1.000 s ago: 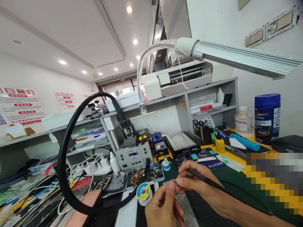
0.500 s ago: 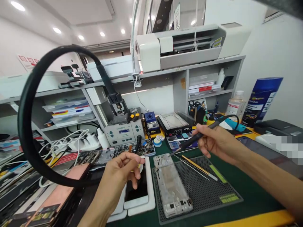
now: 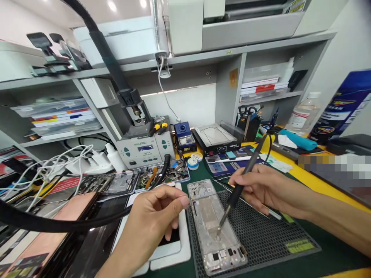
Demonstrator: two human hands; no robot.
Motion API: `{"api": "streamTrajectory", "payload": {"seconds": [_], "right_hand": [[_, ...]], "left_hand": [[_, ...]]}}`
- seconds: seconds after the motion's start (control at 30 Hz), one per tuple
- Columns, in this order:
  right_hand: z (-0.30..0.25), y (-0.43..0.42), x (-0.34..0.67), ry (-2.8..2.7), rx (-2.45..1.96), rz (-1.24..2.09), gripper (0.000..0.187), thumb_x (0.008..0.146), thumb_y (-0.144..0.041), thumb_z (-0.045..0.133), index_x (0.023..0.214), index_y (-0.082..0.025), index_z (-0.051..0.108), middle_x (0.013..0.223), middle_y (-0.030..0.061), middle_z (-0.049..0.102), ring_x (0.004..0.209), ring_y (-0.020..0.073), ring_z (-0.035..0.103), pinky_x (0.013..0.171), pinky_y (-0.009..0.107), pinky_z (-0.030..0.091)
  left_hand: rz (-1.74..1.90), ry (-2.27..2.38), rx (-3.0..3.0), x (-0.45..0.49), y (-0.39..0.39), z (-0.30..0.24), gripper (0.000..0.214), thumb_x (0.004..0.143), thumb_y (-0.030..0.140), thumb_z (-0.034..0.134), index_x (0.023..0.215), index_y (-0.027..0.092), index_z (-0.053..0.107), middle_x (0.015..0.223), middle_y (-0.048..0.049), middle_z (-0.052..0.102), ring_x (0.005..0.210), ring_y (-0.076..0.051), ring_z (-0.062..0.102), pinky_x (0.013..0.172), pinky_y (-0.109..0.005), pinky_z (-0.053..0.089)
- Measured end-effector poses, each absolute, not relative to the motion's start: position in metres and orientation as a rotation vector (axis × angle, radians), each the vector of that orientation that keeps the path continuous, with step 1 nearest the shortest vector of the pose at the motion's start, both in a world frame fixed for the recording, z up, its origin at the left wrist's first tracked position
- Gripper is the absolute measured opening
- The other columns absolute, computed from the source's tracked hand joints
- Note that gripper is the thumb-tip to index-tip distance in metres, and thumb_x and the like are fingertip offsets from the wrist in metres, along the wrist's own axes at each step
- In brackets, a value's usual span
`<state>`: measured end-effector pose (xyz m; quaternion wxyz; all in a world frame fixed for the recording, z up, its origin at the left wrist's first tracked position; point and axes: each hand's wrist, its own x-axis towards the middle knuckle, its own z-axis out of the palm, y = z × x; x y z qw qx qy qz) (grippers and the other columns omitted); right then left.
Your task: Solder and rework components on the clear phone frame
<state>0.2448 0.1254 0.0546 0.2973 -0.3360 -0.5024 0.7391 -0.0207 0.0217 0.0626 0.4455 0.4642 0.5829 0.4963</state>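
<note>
My right hand grips a black soldering iron like a pen. Its tip points down and meets or hovers just over the lower middle of a bare phone frame; contact I cannot tell. The frame lies on a black perforated mat. Close to the frame's upper left edge is my left hand, thumb and index finger pinched together. Whatever sits in that pinch, if anything, is too small to name. A thin pointed tool with a white end lies on the mat, partly behind my right hand.
White tablets lie under my left hand. A thick black hose crosses the left side. Behind are a hot-air station, a tray of circuit boards and a heating plate. A spray can stands right.
The soldering iron has moved from the top of the phone frame to its lower middle and is held steeper. My left hand has come nearer the frame, its fingers now pinched. The view has tilted down.
</note>
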Motion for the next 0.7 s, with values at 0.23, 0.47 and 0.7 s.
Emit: {"api": "streamTrajectory", "payload": {"seconds": [0.23,0.47,0.7], "right_hand": [[0.052,0.122,0.251,-1.352,-0.930,1.874,0.035,0.088,-0.052,0.085,0.104,-0.022,0.079,0.077,0.0077,0.082,0.043,0.0167,0.069,0.032,0.021,0.052],[0.053,0.102,0.233,-1.578,-0.853,1.519,0.033,0.081,-0.040,0.093,0.107,-0.026,0.077,0.101,0.0099,0.085,0.064,0.0202,0.076,0.044,0.024,0.057],[0.047,0.094,0.230,-2.139,-0.708,0.870,0.012,0.095,-0.030,0.077,0.106,-0.026,0.078,0.081,0.0011,0.080,0.060,0.0155,0.071,0.054,0.023,0.056]], "left_hand": [[1.240,1.530,1.036,-0.005,0.013,0.063,0.022,0.071,0.038,0.089,0.071,0.017,0.082,0.046,0.0008,0.058,0.040,-0.008,0.046,0.038,-0.016,0.033],[1.514,1.463,1.252,0.027,0.024,0.065,0.006,0.079,0.028,0.084,0.076,0.027,0.090,0.069,-0.0016,0.068,0.059,-0.014,0.051,0.054,-0.023,0.040],[1.476,1.462,1.280,0.046,0.027,0.060,0.010,0.084,0.032,0.082,0.082,0.029,0.091,0.067,-0.0024,0.069,0.063,-0.018,0.057,0.058,-0.026,0.043]]}}
